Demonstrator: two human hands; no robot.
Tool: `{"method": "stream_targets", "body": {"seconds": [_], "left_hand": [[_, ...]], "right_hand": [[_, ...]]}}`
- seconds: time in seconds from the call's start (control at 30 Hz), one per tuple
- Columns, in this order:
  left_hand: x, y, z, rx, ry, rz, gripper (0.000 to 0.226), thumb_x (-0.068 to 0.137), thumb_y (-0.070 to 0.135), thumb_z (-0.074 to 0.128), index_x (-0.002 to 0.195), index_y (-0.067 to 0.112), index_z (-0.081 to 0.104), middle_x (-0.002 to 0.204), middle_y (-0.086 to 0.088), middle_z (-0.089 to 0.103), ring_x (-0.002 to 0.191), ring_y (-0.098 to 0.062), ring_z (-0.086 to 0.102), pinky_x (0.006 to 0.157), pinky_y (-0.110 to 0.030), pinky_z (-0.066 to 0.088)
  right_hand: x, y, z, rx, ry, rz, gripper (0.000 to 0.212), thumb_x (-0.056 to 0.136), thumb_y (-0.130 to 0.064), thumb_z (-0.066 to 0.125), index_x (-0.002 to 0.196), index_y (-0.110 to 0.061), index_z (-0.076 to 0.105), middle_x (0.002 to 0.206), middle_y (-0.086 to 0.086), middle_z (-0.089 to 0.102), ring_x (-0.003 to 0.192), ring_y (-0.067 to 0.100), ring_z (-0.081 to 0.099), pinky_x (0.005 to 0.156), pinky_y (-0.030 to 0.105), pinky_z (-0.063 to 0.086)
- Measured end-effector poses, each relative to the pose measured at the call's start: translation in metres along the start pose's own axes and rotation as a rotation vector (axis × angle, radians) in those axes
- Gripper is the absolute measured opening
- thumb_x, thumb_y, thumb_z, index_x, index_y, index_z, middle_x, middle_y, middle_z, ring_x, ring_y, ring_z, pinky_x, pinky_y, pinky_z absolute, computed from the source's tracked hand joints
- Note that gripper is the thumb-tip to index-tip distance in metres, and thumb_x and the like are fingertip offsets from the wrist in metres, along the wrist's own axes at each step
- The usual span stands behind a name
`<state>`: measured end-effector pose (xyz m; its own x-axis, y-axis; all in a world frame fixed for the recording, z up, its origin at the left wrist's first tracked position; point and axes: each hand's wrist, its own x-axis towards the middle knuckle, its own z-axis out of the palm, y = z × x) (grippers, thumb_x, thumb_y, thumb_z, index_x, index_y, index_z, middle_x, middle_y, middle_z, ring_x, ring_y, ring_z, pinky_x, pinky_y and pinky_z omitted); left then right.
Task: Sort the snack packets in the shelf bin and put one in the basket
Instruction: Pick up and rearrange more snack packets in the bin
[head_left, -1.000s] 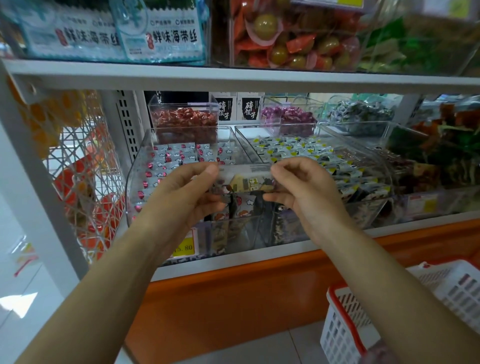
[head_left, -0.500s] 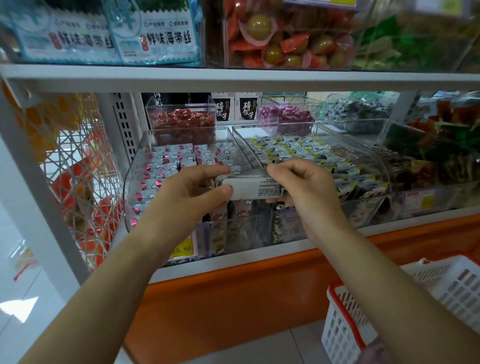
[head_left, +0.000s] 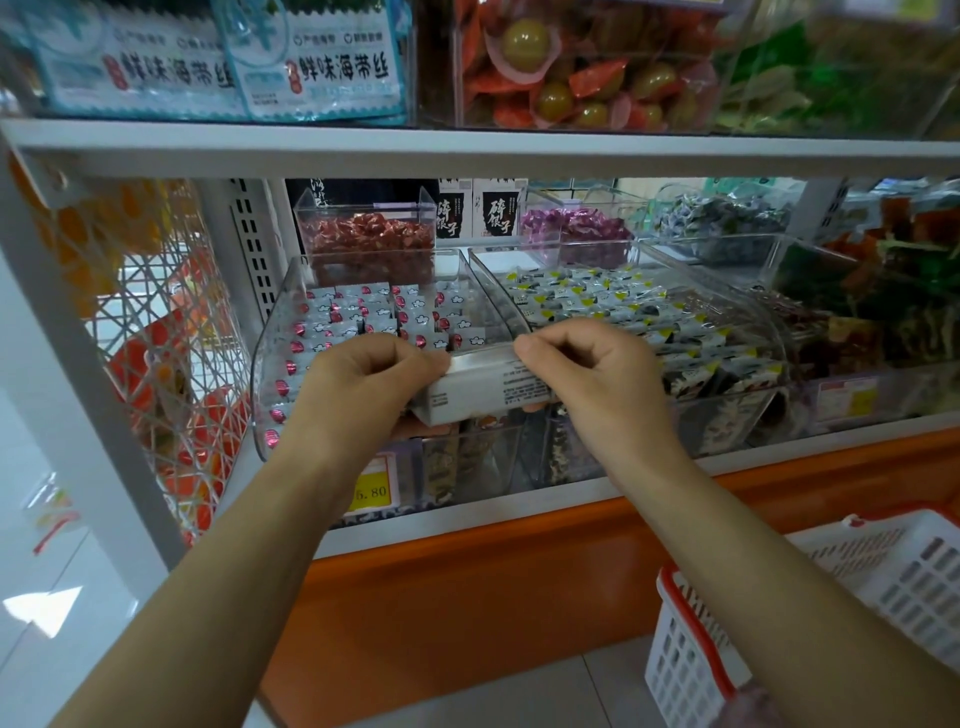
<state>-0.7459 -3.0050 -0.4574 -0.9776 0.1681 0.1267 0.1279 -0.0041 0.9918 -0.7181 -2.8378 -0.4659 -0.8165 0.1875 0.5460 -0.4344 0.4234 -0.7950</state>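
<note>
White shelf carries clear bins of snack packets

Shelf board caps the bin from above, clear divider walls its right. You only get in over the front rim, and the held packet spans it. Basket top open, lower right

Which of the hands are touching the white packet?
Touching, both: the head view shows the left hand and the right hand pinching opposite ends of the white packet.

A shop: snack bins, price tag, shopping basket.
</note>
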Motion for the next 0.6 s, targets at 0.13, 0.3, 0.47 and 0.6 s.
{"method": "stream_targets", "body": {"seconds": [0.13,0.3,0.47,0.6], "left_hand": [[-0.003,0.000,0.001,0.156,-0.103,0.123,0.032,0.076,0.035,0.062,0.099,0.013,0.067,0.092,-0.003,0.066,0.077,-0.011,0.068,0.061,-0.016,0.055],[0.001,-0.004,0.003,0.252,-0.028,0.209,0.019,0.089,0.022,0.057,0.105,0.016,0.066,0.086,0.001,0.069,0.077,-0.008,0.068,0.068,-0.018,0.056],[0.006,-0.010,0.005,0.396,-0.001,0.292,0.029,0.092,0.033,0.050,0.113,0.017,0.063,0.087,0.008,0.066,0.070,-0.004,0.059,0.057,-0.010,0.047],[0.015,-0.019,0.001,0.787,0.037,0.403,0.040,0.090,0.037,0.054,0.124,0.015,0.056,0.107,0.006,0.056,0.095,-0.013,0.052,0.076,-0.023,0.044]], "right_hand": [[0.003,0.004,-0.002,0.119,0.080,0.103,0.018,0.090,-0.018,0.061,0.073,-0.022,0.066,0.072,-0.003,0.066,0.060,0.004,0.064,0.050,0.018,0.053],[0.009,0.009,-0.005,0.505,0.015,0.252,0.010,0.082,-0.016,0.067,0.092,-0.014,0.067,0.091,0.006,0.069,0.080,0.013,0.071,0.065,0.024,0.057],[0.009,0.011,-0.012,0.281,-0.021,0.140,0.021,0.084,-0.009,0.067,0.097,-0.025,0.064,0.092,0.002,0.069,0.074,0.007,0.069,0.060,0.018,0.054],[0.017,0.013,-0.023,0.143,0.001,0.134,0.003,0.088,-0.020,0.063,0.088,-0.017,0.064,0.080,0.002,0.067,0.070,0.010,0.064,0.056,0.023,0.055]]}}
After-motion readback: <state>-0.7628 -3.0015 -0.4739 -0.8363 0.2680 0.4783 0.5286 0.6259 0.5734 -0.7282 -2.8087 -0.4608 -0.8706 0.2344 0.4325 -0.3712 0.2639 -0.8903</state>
